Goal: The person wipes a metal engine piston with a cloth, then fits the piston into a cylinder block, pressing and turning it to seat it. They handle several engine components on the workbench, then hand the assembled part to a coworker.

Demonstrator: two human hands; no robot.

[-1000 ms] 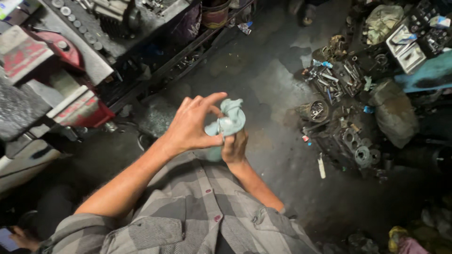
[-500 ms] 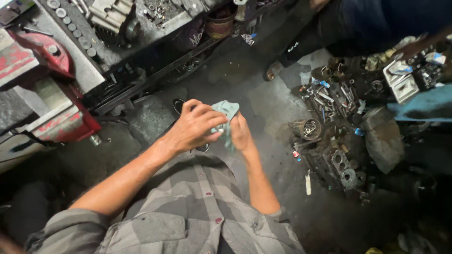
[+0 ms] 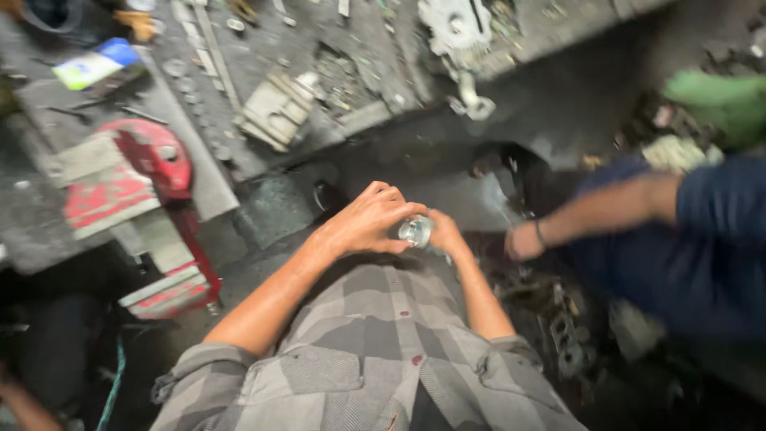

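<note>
My left hand (image 3: 369, 221) and my right hand (image 3: 448, 234) meet in front of my chest, above my grey checked shirt (image 3: 375, 335). Between them sits a small shiny round part (image 3: 415, 230). The fingers of my left hand curl over it from above, and my right hand holds it from the other side. A bit of pale cloth shows under the part; the rest of it is hidden by my hands. The picture is blurred.
Another person in a dark blue top (image 3: 702, 247) reaches an arm (image 3: 590, 215) in from the right, hand (image 3: 523, 242) close to mine. A red vise (image 3: 152, 164) stands left on a workbench (image 3: 335, 88) strewn with metal parts. Engine pieces (image 3: 558, 327) lie on the dark floor.
The view has swung toward the bench. A person in blue now reaches in from the right. The pale cloth is mostly covered, and a shiny round part shows between my hands.
</note>
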